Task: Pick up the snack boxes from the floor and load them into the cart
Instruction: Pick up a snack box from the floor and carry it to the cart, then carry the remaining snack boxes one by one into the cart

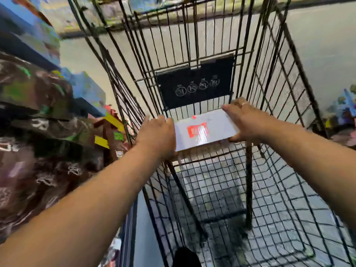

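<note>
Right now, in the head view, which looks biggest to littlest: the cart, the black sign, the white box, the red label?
1. cart
2. black sign, only slightly bigger than the box and farther away, so unsure
3. white box
4. red label

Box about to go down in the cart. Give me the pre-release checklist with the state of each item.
1. Left hand grip on the left edge of the white box: ok.
2. Right hand grip on the right edge: ok, fingers over the top, thumb at the near edge.
3. Box inside the walls of the cart: ok.
4. Box already resting on something: cannot tell.
5. Spot directly under the box free: cannot tell, the box hides it.
</note>
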The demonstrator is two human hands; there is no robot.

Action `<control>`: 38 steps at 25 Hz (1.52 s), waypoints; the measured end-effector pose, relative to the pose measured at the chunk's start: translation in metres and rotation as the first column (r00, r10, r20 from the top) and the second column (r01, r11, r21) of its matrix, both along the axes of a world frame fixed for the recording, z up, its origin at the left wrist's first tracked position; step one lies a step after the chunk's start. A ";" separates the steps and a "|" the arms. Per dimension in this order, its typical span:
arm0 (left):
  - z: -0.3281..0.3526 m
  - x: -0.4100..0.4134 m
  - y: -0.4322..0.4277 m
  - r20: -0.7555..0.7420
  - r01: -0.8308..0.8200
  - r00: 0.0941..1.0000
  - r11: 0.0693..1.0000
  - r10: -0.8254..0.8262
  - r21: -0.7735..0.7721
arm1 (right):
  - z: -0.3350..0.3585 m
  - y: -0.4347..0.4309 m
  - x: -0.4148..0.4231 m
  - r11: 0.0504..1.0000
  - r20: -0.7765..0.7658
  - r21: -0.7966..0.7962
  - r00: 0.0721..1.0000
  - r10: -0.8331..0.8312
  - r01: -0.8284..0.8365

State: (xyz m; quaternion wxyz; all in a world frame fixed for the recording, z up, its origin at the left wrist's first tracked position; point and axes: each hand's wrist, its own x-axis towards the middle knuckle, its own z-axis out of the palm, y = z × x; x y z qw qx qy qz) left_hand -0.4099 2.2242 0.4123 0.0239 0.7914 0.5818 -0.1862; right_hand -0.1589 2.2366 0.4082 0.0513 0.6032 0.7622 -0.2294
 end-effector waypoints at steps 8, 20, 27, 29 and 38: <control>-0.049 0.010 0.054 -0.165 -0.111 0.981 0.991 0.099 -0.069 | -0.084 0.054 -0.018 0.999 0.013 0.032 1.000 -0.022 0.022; -0.094 0.013 0.056 -0.224 -0.142 0.970 0.967 0.093 -0.211 | -0.139 0.048 -0.036 0.999 0.120 0.023 0.992 0.042 -0.045; -0.061 0.026 0.023 0.079 -0.143 0.987 0.989 0.140 0.036 | -0.090 0.019 -0.045 0.993 0.113 0.091 0.992 0.061 -0.072; -0.030 0.029 0.000 0.156 -0.139 0.981 0.983 0.120 0.121 | -0.049 0.003 -0.042 0.990 0.078 0.110 0.994 0.077 -0.086; 0.212 0.025 -0.132 0.335 -0.226 0.936 0.911 0.105 0.346 | 0.222 -0.097 -0.054 0.929 -0.014 0.280 0.967 0.254 -0.240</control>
